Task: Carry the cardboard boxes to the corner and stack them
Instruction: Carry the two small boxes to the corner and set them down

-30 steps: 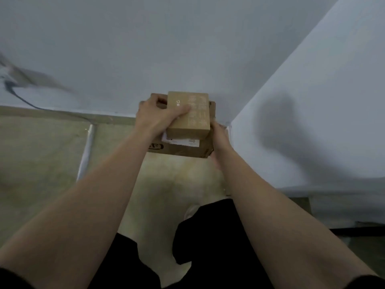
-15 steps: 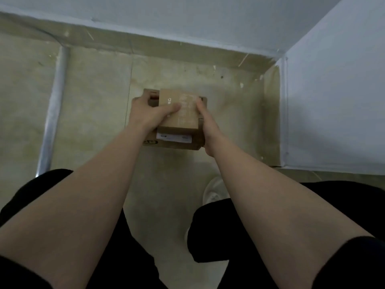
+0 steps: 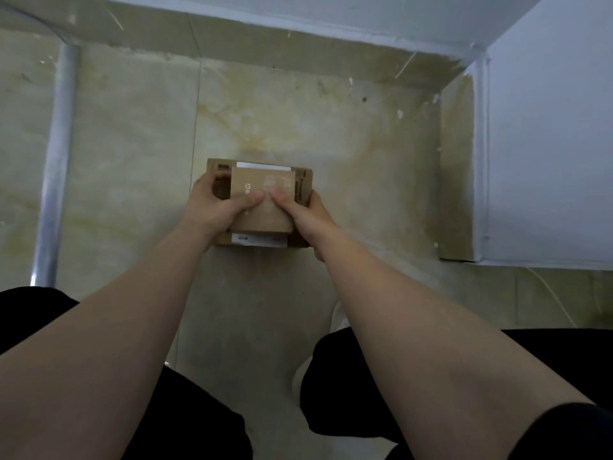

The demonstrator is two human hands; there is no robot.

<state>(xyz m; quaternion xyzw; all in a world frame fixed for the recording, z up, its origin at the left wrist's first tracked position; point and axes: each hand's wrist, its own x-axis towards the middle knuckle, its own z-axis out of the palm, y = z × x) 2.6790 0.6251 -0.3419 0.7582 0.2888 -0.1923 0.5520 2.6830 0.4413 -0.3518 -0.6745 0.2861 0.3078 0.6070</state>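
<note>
You are looking straight down at a floor [image 3: 298, 127] of pale, cream-green polished stone tile with faint yellowish veining and thin grout lines. A white wall [image 3: 298, 11] runs along the top of the view, with a darker beige skirting strip at its foot. A second white wall [image 3: 547, 144] stands on the right, edged by a white vertical trim, and the two meet in a corner at the upper right. Small white flecks are scattered on the floor near that corner. A dull grey metal pipe [image 3: 54, 167] crosses the floor on the left.

In the middle of the view, out from the corner, are two stacked boxes. The small brown cardboard box with pale printing [image 3: 262, 190] sits on top of the wider brown cardboard box with white labels [image 3: 303, 180]. You cannot tell whether the lower box is touching the floor.

Your left hand [image 3: 215, 207] has its grip closed around the left side of the stack, thumb pressed on the small box's top. Your right hand [image 3: 305, 214] closes its grip on the right side, thumb also on top, just beside the left thumb.

Your bare forearms reach in from below, over dark trousers. A thin white cable [image 3: 550, 293] lies on the floor at the right.
</note>
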